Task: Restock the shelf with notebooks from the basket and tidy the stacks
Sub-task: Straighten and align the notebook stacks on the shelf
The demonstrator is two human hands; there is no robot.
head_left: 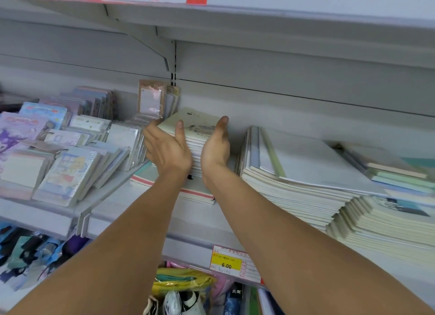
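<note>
A tall stack of cream-covered notebooks [196, 122] stands on the grey shelf [188, 223], on top of a flat pink-edged notebook pile [146, 178]. My left hand [166, 147] presses flat against the stack's left side, thumb lying on the top cover. On the stack's right side my right hand [216, 145] presses with straight fingers. The stack sits squeezed between both palms. No basket is in view.
Right of the stack lie wide piles of white notebooks [294, 173] and cream ones [388, 227]. Packaged ring-bound notepads [68, 171] fill a tilted tray at left. A yellow 6.00 price tag [227, 264] hangs on the shelf edge. Another shelf [259, 11] hangs overhead.
</note>
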